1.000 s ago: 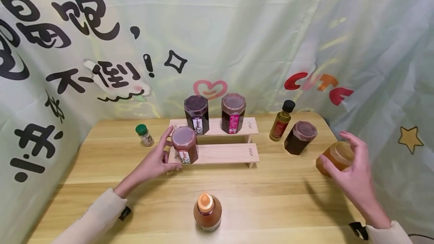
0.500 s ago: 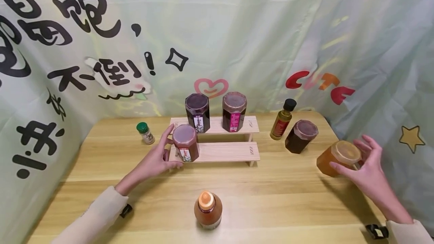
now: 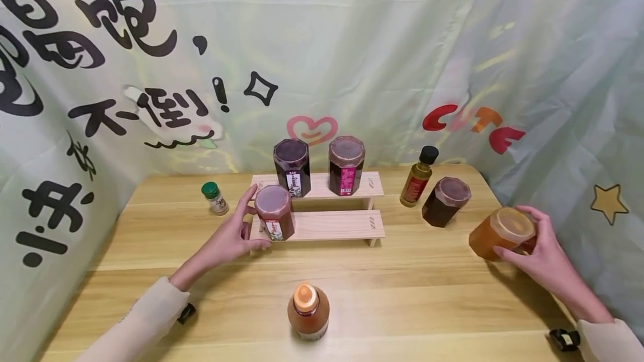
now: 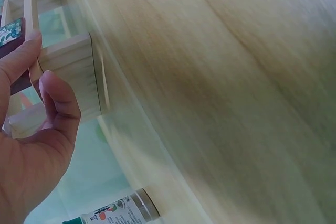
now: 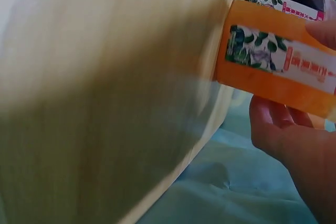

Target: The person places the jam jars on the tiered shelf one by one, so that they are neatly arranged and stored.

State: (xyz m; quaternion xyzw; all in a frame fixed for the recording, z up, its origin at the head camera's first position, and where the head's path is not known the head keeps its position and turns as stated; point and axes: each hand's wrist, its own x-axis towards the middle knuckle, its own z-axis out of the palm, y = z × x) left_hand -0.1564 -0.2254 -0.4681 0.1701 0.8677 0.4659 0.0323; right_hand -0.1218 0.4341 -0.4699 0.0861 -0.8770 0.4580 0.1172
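On the left end of the lower wooden shelf point(image 3: 332, 226) stands a reddish-brown jam jar point(image 3: 274, 214). My left hand point(image 3: 233, 233) holds it from the left, index finger by its lid and thumb low at its front. Only a corner of that jar point(image 4: 11, 34) shows in the left wrist view. At the right table edge my right hand point(image 3: 540, 250) grips an amber honey jar point(image 3: 490, 239) from its right side. In the right wrist view the honey jar point(image 5: 257, 56) shows a leafy label, with my thumb point(image 5: 323, 31) on one side and the other fingers opposite.
Two dark jars point(image 3: 293, 166) point(image 3: 346, 166) stand on the upper shelf. A dark jar point(image 3: 445, 203) and an oil bottle point(image 3: 417, 177) stand right of the shelves. A green-capped shaker point(image 3: 215, 200) is at left, an orange-capped bottle point(image 3: 308, 317) in front.
My right hand first drew back to the right from the honey jar's top, then closed round its right side. The left hand and its jar have stayed in place.
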